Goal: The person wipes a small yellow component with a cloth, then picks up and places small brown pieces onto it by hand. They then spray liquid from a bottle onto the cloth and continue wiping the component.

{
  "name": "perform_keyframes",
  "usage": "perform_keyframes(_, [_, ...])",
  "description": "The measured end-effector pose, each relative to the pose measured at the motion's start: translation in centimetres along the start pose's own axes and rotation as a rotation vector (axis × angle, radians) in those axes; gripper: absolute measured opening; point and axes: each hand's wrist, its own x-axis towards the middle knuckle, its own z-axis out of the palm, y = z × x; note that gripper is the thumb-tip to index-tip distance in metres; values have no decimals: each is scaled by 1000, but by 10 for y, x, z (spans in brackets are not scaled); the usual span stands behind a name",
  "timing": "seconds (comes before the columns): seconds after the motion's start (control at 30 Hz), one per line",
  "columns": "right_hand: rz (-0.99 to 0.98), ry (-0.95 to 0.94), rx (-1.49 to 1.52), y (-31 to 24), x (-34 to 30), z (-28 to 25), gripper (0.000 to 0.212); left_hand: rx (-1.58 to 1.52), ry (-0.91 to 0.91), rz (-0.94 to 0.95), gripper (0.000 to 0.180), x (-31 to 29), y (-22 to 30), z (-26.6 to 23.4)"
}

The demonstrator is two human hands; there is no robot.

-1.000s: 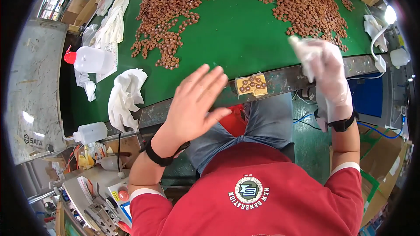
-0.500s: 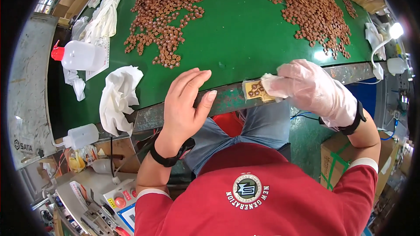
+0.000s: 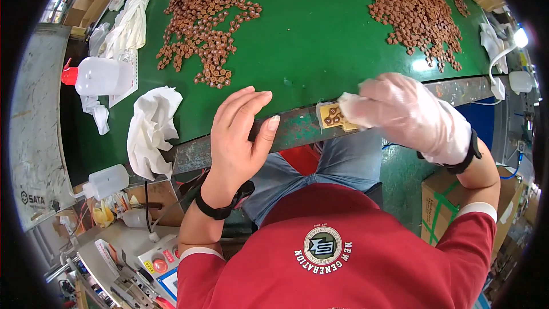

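My left hand [image 3: 242,129] is bare and hovers palm-inward above the front edge of the green table [image 3: 297,51], its fingers stretched and the thumb apart, holding nothing. A thin, translucent white glove covers my right hand [image 3: 394,109]. Its bent fingers close on a crumpled white cloth [image 3: 350,105], partly hidden and blurred. Just beneath the cloth, a small yellow block [image 3: 327,115] sits at the table edge. Several brown round pieces [image 3: 333,119] show on the block's top; the right hand covers its right part.
Two heaps of small brown pieces [image 3: 200,17] [image 3: 414,11] lie on the table. At left are a white squeeze bottle [image 3: 103,76] with a red cap, crumpled white cloth [image 3: 151,129] and another bottle [image 3: 107,181]. A lamp [image 3: 519,38] stands at right; a cardboard box [image 3: 443,203] is below.
My right hand has shifted slightly over the yellow block, its fingers now more smeared by motion. The left hand stays stretched in nearly the same place. The view has shifted a little.
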Motion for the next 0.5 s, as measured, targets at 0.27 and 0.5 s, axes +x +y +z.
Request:
perform_keyframes(0.27, [-62, -1, 89, -9, 14, 18, 33, 23, 22, 7, 26, -1, -2, 3])
perform_keyframes(0.5, [153, -46, -7, -8, -23, -19, 29, 21, 31, 14, 24, -1, -1, 3])
